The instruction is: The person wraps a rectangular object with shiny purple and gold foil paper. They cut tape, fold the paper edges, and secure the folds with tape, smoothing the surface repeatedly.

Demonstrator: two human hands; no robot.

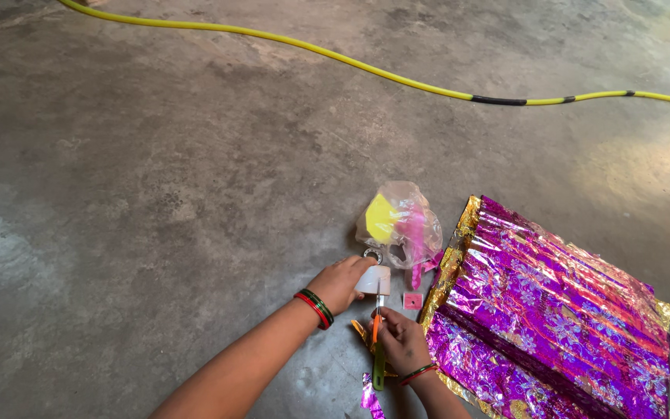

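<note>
Left hand [340,281]: fingers curled over a white tape roll [374,280], holding it on the floor [157,194]. Red and green bangles on the wrist.

Right hand [399,339]: closed around a cutter [378,341] with an orange and green handle; the blade end points up at the roll and touches or nearly touches its lower edge; contact cannot be told. The handle end sticks out below the hand. Bangles on this wrist too.

Just beyond the roll: a small metal ring [372,254], then a clear plastic bag [399,223] with yellow and pink contents.

Right of the roll: a small pink square [412,300].

Right of both hands: a pleated purple foil sheet [552,310] with gold edging, flat on the floor, close to the right hand.

Near bottom edge: a purple foil scrap [369,399].

Far side: a yellow hose [335,56] crosses the floor.
</note>
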